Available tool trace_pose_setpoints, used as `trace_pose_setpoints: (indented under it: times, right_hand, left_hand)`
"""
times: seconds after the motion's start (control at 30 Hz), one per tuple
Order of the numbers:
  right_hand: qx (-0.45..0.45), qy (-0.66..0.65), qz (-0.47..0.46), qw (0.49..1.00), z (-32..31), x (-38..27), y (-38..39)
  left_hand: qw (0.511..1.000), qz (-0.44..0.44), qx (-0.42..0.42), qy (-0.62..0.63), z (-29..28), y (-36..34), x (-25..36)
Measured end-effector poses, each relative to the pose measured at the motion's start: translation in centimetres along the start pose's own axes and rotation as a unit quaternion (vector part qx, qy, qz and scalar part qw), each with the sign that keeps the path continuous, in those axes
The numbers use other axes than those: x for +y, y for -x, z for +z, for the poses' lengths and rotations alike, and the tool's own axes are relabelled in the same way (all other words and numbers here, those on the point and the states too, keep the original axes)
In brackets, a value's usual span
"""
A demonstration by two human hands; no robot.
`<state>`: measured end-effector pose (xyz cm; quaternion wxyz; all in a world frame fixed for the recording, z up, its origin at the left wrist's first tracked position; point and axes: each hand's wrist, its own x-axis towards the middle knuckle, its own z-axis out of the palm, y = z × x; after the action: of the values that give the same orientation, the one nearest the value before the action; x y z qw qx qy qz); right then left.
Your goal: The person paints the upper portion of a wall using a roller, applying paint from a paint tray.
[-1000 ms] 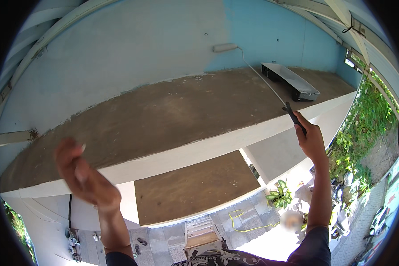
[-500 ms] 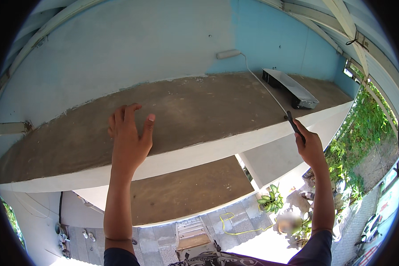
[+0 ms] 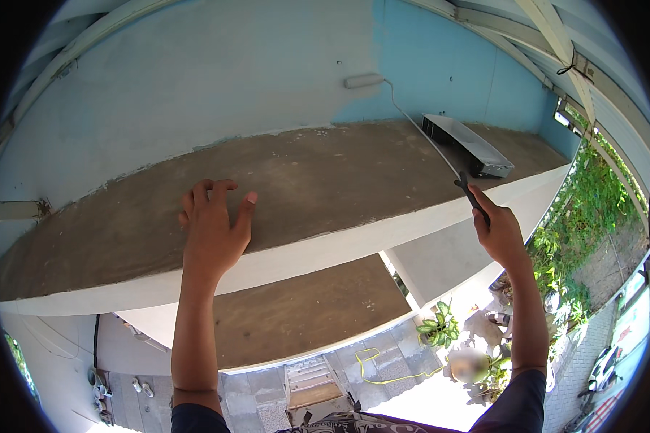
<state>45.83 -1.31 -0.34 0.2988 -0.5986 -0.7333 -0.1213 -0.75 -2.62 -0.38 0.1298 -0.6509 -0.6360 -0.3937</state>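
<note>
My right hand is closed round the black handle of a paint roller. Its thin metal rod reaches up and left to a pale roller sleeve, which lies against the wall. That wall is pale grey-white over most of its width and blue on the right. Between the rod and the far right corner, a black paint tray with a pale inside sits on the brown ledge. Over the ledge's front edge, my left hand is open, fingers apart and bent, holding nothing.
Below the ledge's white front edge lies a lower brown slab. Far beneath are a ladder-like stand, a yellow hose and a leafy plant on paving. Roof beams cross overhead at the right.
The roller sleeve has shifted slightly left and up along the wall, with my right hand moving a little left. My left hand stays nearly in place, fingers still spread.
</note>
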Motion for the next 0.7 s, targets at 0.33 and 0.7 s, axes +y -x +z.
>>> trace_pose_setpoints:
  times: [0.33, 0.7]
  right_hand:
    - [0.084, -0.021, -0.017, 0.996, 3.0, -4.3, -4.0]
    - [-0.008, -0.075, 0.017, 0.997, 0.8, -5.7, 1.7]
  left_hand:
    - [1.0, -0.019, 0.012, -0.014, 0.4, -0.1, 0.1]
    - [1.0, -0.017, 0.019, -0.011, 0.5, 0.2, -0.1]
